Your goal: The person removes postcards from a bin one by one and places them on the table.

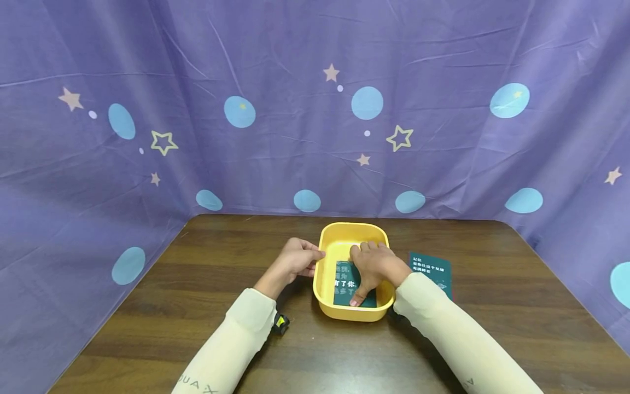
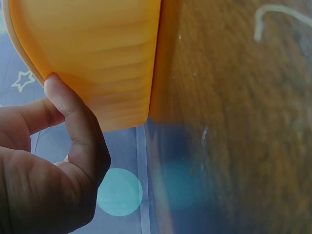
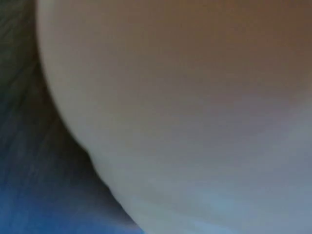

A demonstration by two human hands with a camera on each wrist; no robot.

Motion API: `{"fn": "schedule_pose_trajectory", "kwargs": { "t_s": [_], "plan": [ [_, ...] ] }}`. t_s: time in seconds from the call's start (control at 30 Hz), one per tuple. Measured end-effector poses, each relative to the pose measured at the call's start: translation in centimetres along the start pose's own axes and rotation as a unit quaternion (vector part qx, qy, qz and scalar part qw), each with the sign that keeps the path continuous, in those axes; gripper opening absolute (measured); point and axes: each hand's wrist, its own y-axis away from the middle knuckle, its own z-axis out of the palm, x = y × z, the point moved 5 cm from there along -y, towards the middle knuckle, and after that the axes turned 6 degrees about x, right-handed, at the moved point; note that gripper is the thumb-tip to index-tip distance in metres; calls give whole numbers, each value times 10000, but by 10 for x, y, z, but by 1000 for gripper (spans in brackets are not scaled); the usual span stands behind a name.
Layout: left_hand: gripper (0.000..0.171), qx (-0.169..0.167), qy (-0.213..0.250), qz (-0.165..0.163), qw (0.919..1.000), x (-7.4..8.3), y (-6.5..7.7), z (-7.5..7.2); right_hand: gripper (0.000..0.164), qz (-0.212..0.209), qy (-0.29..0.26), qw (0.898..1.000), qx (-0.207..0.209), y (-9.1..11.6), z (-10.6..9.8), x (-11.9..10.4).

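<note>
A yellow plastic bin (image 1: 354,314) stands on the wooden table in front of me. At its left rim my left hand (image 1: 297,258) pinches the edge; the left wrist view shows a fingertip against the bin's ribbed side wall (image 2: 112,58). Inside the bin lies a dark green card (image 1: 344,298) with white Chinese characters. My right hand (image 1: 375,265) reaches down over it, thumb at the near edge and fingers at the far edge, and holds it across. The palm hides part of the card. A blurred pale surface fills most of the right wrist view.
A second dark green card (image 1: 433,269) with white characters and a reddish edge lies right of the bin, partly behind the right sleeve (image 1: 443,317). A small black and yellow object (image 1: 281,323) shows beside the left cuff. A purple patterned curtain (image 1: 275,153) hangs behind the table (image 1: 226,246).
</note>
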Motion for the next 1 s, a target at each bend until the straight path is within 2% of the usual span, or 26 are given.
{"fn": "schedule_pose_trajectory", "kwargs": {
  "t_s": [0.23,0.37,0.57,0.77,1.0],
  "plan": [
    [14,-25,19,-30,10000,2,1,1,110,-70,-292,9994,176,4,-3,1],
    [14,-16,-11,-49,10000,2,1,1,112,-73,-702,9970,319,5,-4,2],
    [14,-40,-23,-78,10000,1,0,0,111,46,-1602,9854,580,5,-5,6],
    [14,-59,11,-38,10000,0,0,0,106,-129,-1778,9794,953,7,-10,7],
    [15,-34,91,-69,9999,0,-1,0,88,-219,-2400,9650,1037,11,-17,9]
  ]
}}
